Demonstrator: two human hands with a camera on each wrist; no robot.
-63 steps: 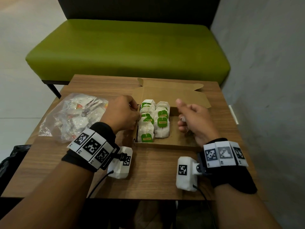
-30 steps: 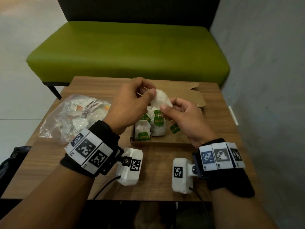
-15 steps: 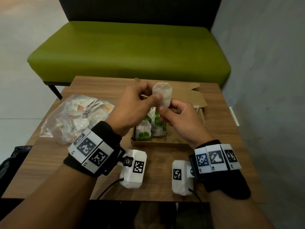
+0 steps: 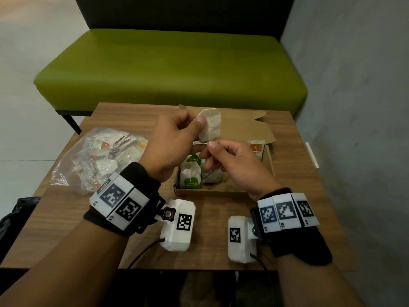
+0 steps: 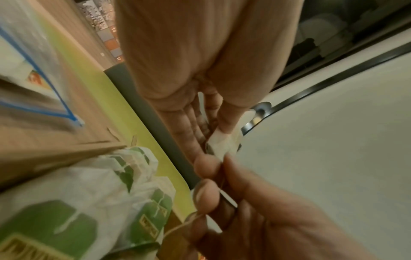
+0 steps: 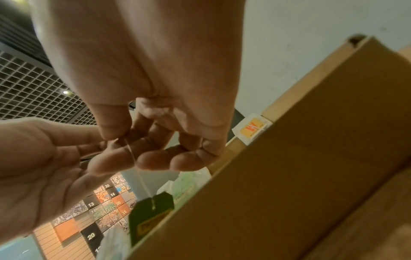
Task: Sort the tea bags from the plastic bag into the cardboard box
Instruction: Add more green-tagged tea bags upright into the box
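The left hand (image 4: 170, 142) pinches a pale, white paper tea bag (image 4: 210, 125) between thumb and curled fingers, holding it upright above the far end of the open brown cardboard box (image 4: 269, 165). Just below it, the right hand (image 4: 234, 165) has its thumb and forefinger closed on the bag's thin white string (image 6: 138, 168), and the dark green paper tag (image 6: 151, 214) dangles from that string beside the box wall.

The step in hand looks like tidying the string before the bag goes into its row. To do it well, the left grip should stay light, on the paper's edge, so the pouch does not crumple or tear. The right hand is best to gather the slack and lay the tag flat against the bag, so nothing snags on the neighbours.

Inside the box, green-tagged white tea bags (image 4: 190, 177) stand packed at the left, and one orange-tagged tea bag (image 4: 256, 148) stands apart at the far right corner. The held bag belongs with the green group, judging by its tag, and should go down upright beside them.

The clear plastic bag of mixed tea bags (image 4: 99, 158) lies on the wooden table (image 4: 210, 244) to the left, with many left in it.
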